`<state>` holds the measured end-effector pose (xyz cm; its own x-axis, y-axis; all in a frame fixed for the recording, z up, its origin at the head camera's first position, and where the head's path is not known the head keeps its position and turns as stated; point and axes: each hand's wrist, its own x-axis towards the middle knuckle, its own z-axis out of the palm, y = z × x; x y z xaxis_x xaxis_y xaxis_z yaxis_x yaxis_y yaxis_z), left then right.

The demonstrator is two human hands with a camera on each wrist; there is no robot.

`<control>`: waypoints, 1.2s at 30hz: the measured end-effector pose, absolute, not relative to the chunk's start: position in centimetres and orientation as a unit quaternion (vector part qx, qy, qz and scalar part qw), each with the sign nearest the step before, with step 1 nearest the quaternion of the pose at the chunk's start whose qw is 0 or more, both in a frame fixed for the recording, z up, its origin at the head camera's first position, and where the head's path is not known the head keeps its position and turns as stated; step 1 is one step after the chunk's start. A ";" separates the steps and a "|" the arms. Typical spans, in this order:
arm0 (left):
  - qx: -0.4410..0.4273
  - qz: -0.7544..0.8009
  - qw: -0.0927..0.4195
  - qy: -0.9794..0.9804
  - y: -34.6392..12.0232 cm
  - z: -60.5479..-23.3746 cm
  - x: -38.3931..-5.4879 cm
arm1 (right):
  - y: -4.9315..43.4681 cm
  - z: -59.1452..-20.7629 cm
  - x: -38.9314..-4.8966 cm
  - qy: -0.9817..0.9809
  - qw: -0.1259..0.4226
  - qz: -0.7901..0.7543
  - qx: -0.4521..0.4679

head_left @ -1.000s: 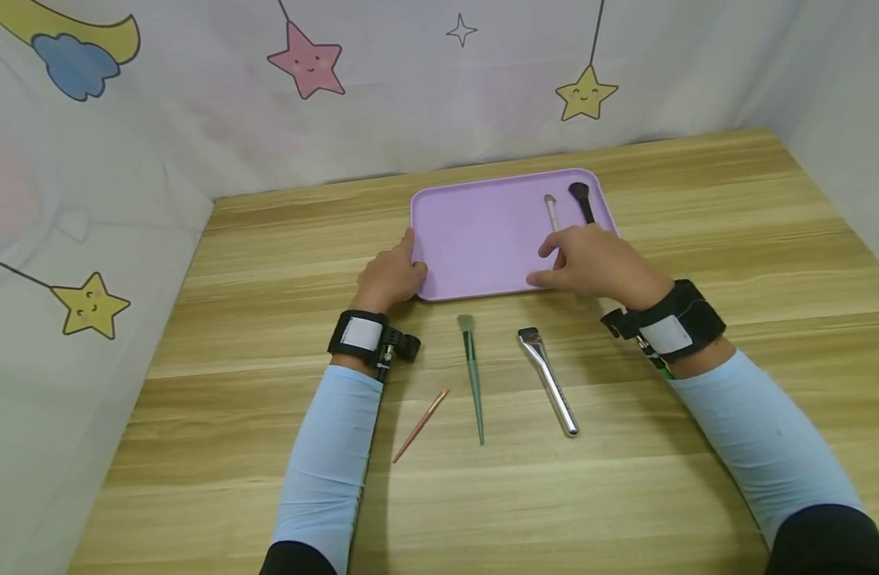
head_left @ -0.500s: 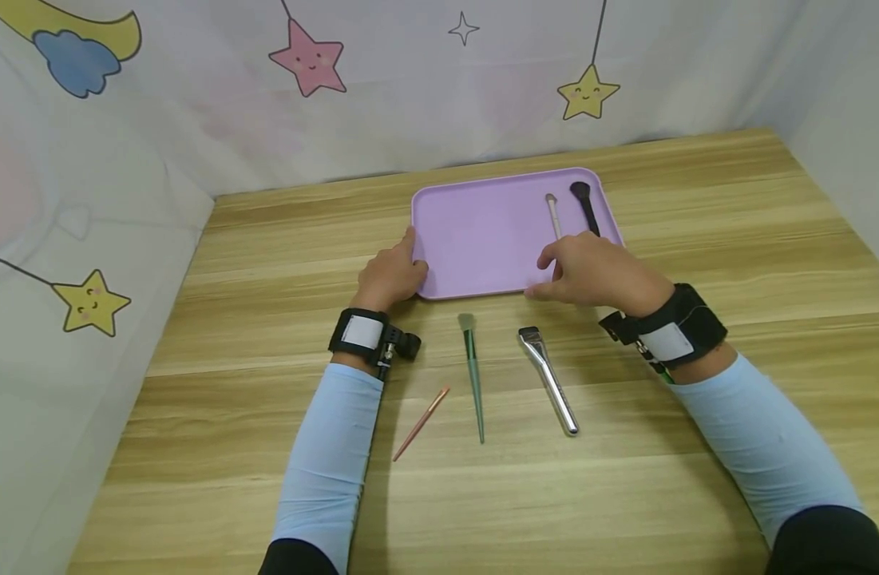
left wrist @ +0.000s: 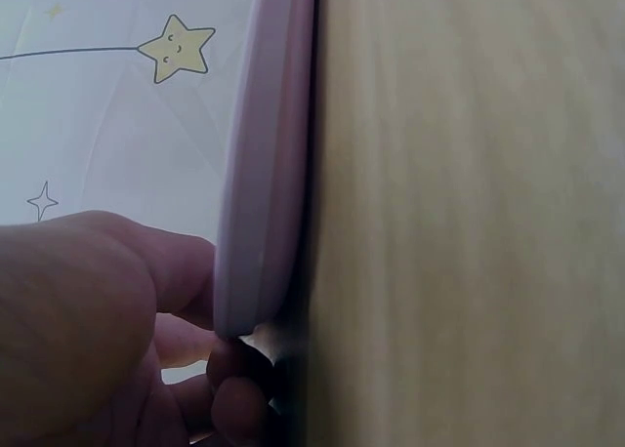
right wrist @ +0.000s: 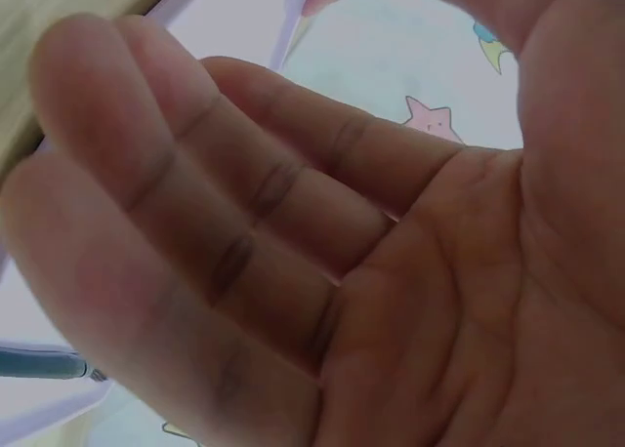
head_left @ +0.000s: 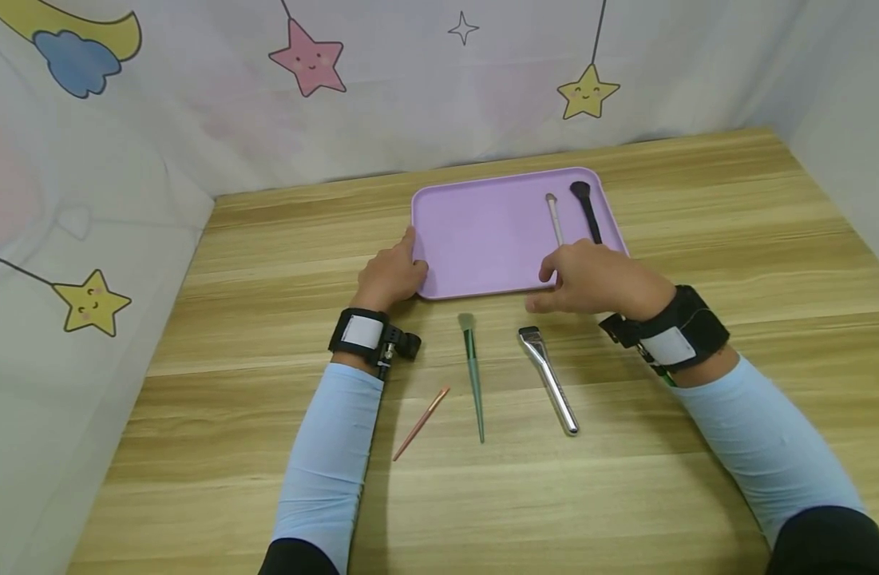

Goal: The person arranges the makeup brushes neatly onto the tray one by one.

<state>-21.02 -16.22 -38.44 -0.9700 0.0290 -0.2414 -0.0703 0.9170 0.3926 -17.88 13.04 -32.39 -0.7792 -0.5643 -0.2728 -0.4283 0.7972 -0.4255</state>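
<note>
My left hand (head_left: 387, 275) grips the left end of a lilac tray (head_left: 475, 231); in the left wrist view its thumb and fingers close round the tray's corner (left wrist: 256, 193). My right hand (head_left: 590, 279) hovers at the tray's front right corner, which it hides. Its palm (right wrist: 430, 271) holds nothing, the fingers loosely bent. Inside the tray at the right lie a black makeup brush (head_left: 586, 209) and a slim pale-handled makeup brush (head_left: 555, 217), their lower ends hidden behind that hand.
In front of the tray, a green makeup brush (head_left: 473, 375), a silver makeup brush with a bent neck (head_left: 549, 382) and a short pink brush (head_left: 421, 425) lie apart on the wooden table (head_left: 267, 263). A printed white curtain (head_left: 396, 120) stands behind the table.
My right hand has drawn back slightly toward me, showing more of the two brushes' handles in the tray. My left hand and the tray have stayed in place.
</note>
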 end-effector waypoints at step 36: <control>-0.015 0.209 0.126 0.970 -16.1 -38.1 -20.9 | 12.5 -31.9 -16.8 0.913 0.267 -0.140 -0.276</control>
<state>-20.86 -16.06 -38.10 -0.9679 0.0227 -0.2503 -0.0822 0.9125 0.4008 -16.78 12.52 -31.90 -0.7052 -0.5780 -0.4106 -0.4281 0.8088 -0.4033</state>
